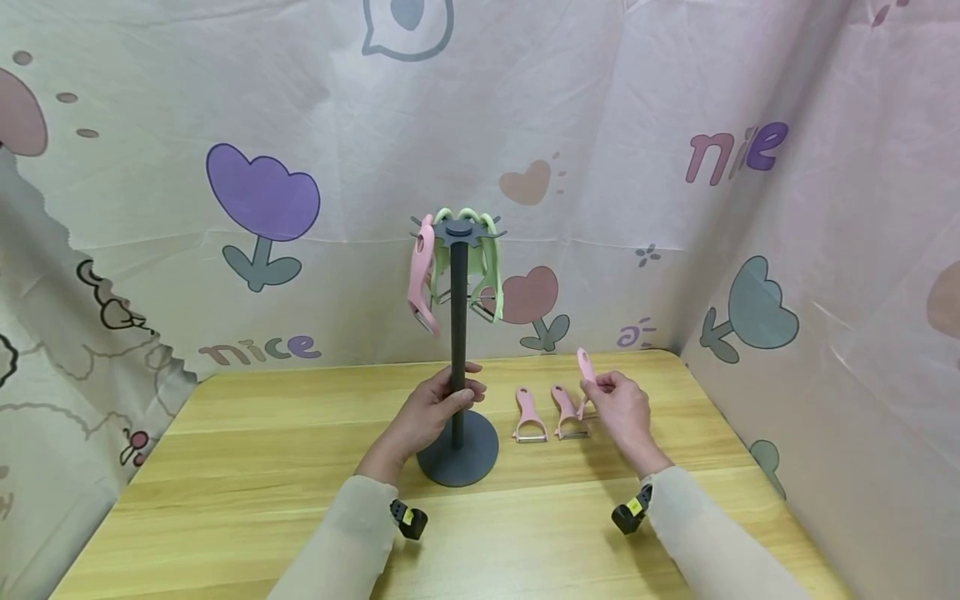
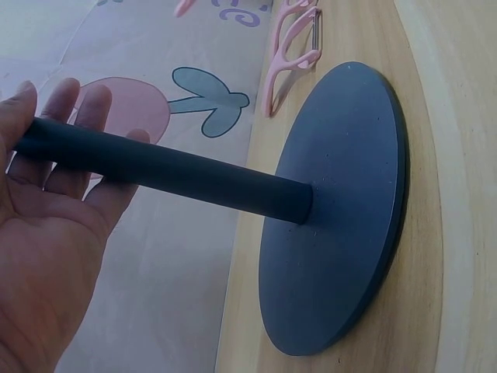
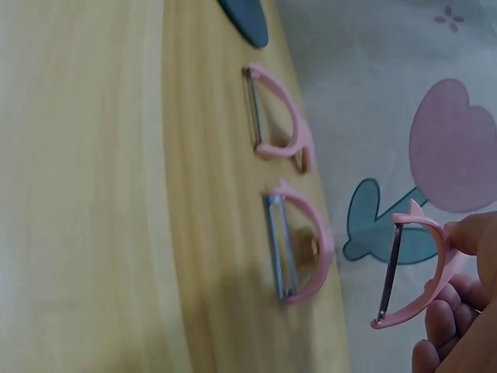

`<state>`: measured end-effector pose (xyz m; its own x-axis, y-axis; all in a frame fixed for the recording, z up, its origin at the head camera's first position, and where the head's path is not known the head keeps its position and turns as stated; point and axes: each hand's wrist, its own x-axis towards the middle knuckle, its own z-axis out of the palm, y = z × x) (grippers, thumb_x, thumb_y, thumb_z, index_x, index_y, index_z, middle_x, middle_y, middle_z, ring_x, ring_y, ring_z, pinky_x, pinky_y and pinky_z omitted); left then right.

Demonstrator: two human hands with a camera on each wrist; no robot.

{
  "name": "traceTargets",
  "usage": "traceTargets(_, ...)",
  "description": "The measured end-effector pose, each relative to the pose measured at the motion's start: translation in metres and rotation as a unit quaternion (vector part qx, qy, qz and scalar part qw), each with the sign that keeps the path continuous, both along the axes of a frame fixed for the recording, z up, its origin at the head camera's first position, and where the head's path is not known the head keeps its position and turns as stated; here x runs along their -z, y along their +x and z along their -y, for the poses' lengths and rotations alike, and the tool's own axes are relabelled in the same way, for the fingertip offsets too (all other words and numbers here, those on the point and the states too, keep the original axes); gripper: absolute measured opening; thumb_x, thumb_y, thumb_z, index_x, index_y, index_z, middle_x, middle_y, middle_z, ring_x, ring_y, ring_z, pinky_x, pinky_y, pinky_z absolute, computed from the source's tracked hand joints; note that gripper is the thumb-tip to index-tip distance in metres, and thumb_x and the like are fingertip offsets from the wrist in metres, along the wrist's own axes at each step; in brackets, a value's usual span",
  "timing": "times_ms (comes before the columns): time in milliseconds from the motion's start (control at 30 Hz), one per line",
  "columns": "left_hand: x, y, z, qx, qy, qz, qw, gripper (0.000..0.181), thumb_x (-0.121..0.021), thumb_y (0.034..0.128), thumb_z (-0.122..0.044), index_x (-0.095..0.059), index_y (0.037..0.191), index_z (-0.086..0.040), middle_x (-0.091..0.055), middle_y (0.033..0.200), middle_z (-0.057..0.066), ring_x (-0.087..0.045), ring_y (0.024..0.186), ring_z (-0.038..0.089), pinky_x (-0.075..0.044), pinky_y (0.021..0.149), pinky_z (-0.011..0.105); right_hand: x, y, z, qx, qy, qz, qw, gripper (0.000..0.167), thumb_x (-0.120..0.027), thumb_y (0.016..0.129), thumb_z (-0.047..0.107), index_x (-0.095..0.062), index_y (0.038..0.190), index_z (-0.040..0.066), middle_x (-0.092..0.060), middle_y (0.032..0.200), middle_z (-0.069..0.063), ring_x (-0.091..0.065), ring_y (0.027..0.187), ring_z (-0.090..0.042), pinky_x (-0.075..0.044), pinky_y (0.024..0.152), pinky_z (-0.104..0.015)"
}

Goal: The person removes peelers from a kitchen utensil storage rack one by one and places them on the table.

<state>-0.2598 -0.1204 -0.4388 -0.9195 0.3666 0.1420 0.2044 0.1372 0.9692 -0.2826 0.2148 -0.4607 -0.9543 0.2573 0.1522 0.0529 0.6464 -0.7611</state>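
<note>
Pink peeler (image 1: pixel 586 366), pinched by the right hand (image 1: pixel 622 410), is pointing handle-up, right of the stand (image 1: pixel 458 333) the left hand (image 1: pixel 431 410) is holding.

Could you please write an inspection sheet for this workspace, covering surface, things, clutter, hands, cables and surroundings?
Surface: wood-grain table.
Job's things: upright dark stand bearing green peelers and at least one hanging pink peeler; two pink peelers lie on the table, right of the stand.
Clutter: nothing seen.
Hands: left hand holds the stand; right hand pinches another pink peeler.
Cables: nothing seen.
Surroundings: printed cloth behind and at both sides.
</note>
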Motion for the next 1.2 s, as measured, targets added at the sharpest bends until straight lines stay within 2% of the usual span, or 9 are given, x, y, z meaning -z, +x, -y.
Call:
traceTargets(167,-0.002,0.001,0.000,-0.003,0.002,0.001,1.0000,0.041,-0.060,0.1091,-0.020,-0.055,0.149,-0.017,-0.071,0.130,0.010,-0.068,0.125,0.026,-0.052,0.113,0.048,0.007,-0.004,-0.008,0.007,0.035,0.014,0.9993,0.035,-0.072,0.099,0.036,-0.071,0.111,0.003,-0.075,0.100,-0.014,-0.062,0.071,-0.021,-0.048,0.056,-0.028)
traceTargets(367,-0.004,0.001,0.000,-0.007,0.001,0.007,1.0000,0.038,-0.060,0.1091,-0.019,-0.057,0.147,-0.023,-0.071,0.130,0.009,-0.068,0.125,0.025,-0.052,0.113,0.048,0.014,-0.009,-0.019,0.012,0.047,0.038,0.9981,0.033,-0.072,0.098,0.035,-0.069,0.107,0.003,-0.072,0.090,-0.013,-0.061,0.067,-0.022,-0.048,0.054,-0.031)
traceTargets(600,-0.003,0.002,0.000,-0.009,0.001,0.011,0.9999,0.038,-0.060,0.1091,-0.019,-0.057,0.147,-0.023,-0.071,0.131,0.009,-0.068,0.125,0.025,-0.051,0.113,0.049,0.023,-0.011,-0.028,0.013,0.071,0.051,0.9961,0.033,-0.069,0.098,0.036,-0.069,0.102,0.003,-0.071,0.082,-0.010,-0.058,0.063,-0.021,-0.044,0.051,-0.031)
traceTargets(967,-0.002,0.002,0.000,-0.007,0.000,0.009,0.9999,0.040,-0.060,0.1090,-0.018,-0.055,0.149,-0.019,-0.071,0.131,0.011,-0.068,0.126,0.026,-0.051,0.114,0.049,0.026,-0.013,-0.030,0.011,0.101,0.083,0.9913,0.031,-0.066,0.099,0.033,-0.069,0.104,0.003,-0.069,0.077,-0.008,-0.059,0.064,-0.022,-0.043,0.053,-0.031)
traceTargets(1200,-0.002,0.001,0.000,-0.007,0.000,0.008,0.9999,0.041,-0.060,0.1090,-0.020,-0.055,0.149,-0.018,-0.071,0.130,0.009,-0.068,0.125,0.025,-0.051,0.114,0.050,0.030,-0.015,-0.030,0.006,0.110,0.089,0.9899,0.030,-0.066,0.098,0.031,-0.069,0.102,0.002,-0.069,0.077,-0.008,-0.060,0.065,-0.023,-0.043,0.055,-0.031)
